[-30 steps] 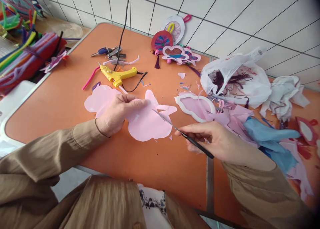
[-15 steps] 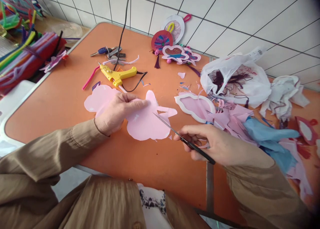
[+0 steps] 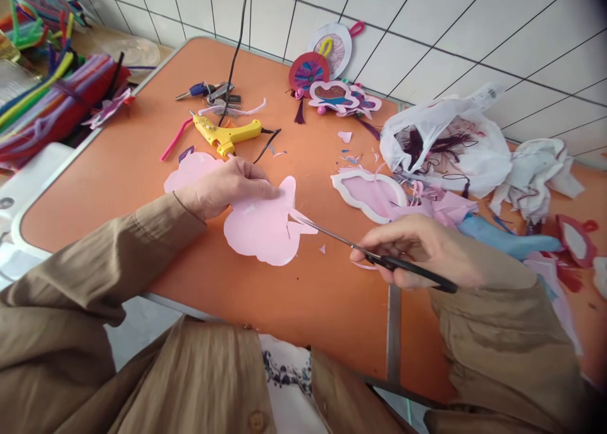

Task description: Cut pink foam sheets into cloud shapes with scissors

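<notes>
My left hand (image 3: 232, 186) pinches a pink sheet cut in a cloud-like shape (image 3: 258, 231) between thumb and fingers, just above the table. In my right hand (image 3: 412, 250) are black-handled scissors (image 3: 389, 262), their blades pointing left. The blade tips lie at the sheet's right side, by a cut and a narrow pink flap. Whether the tips touch the sheet I cannot tell. Behind my left hand another rounded pink part (image 3: 192, 168) shows; my hand hides whether it joins the sheet. A small pink scrap (image 3: 323, 249) lies near the blades.
On the orange table (image 3: 284, 301) lie a yellow glue gun (image 3: 227, 133) with its cord, keys (image 3: 208, 93), a white-rimmed pink cutout (image 3: 367, 197), blue material (image 3: 507, 236) and pink scraps. Finished ornaments (image 3: 310, 73) and a plastic bag with tassels (image 3: 450, 143) stand by the tiled wall.
My right hand and the scissors have moved right and slightly up. The pink sheet has turned and shifted left, and its right side has swung round in my left hand.
</notes>
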Demonstrator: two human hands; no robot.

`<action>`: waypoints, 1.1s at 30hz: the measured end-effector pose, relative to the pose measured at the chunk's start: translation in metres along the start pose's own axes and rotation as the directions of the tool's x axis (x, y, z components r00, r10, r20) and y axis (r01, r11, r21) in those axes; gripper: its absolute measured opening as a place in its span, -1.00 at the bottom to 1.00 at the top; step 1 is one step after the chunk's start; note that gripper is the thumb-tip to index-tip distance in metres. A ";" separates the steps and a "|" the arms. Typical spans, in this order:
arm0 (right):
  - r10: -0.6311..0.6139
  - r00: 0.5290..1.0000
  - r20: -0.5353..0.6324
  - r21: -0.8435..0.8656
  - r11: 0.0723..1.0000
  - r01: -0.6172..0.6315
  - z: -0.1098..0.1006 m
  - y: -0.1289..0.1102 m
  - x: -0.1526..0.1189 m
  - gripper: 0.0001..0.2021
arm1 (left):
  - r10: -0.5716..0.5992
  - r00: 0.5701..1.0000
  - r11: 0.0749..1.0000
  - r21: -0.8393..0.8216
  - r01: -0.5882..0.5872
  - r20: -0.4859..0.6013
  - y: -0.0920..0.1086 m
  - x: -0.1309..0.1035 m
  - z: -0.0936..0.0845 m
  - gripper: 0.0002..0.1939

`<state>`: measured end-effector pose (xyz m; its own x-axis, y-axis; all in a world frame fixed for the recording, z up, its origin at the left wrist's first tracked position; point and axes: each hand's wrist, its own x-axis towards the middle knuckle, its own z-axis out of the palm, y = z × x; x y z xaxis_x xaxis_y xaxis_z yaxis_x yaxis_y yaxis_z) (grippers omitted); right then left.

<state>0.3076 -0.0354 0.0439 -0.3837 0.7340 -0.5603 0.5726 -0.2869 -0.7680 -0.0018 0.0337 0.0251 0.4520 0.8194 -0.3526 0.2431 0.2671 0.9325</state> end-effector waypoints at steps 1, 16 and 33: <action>0.034 0.998 0.051 0.027 0.999 -0.035 0.001 -0.001 0.001 -0.69 | 0.000 1.000 1.000 0.006 0.000 0.029 -0.001 0.001 -0.001 -0.65; 0.039 0.979 0.199 0.133 0.989 -0.067 0.022 -0.014 0.008 -0.69 | -0.081 0.993 0.996 0.017 0.083 -0.090 -0.011 0.004 -0.003 -0.81; -0.052 0.959 0.277 0.091 0.995 0.028 0.035 -0.007 0.016 -0.43 | -0.116 0.993 0.990 0.079 0.116 -0.009 -0.015 0.001 0.007 -0.80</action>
<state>0.2719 -0.0431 0.0296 -0.5988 0.5487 -0.5834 0.4933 -0.3211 -0.8084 0.0008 0.0266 0.0103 0.4132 0.7874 -0.4575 0.3611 0.3196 0.8761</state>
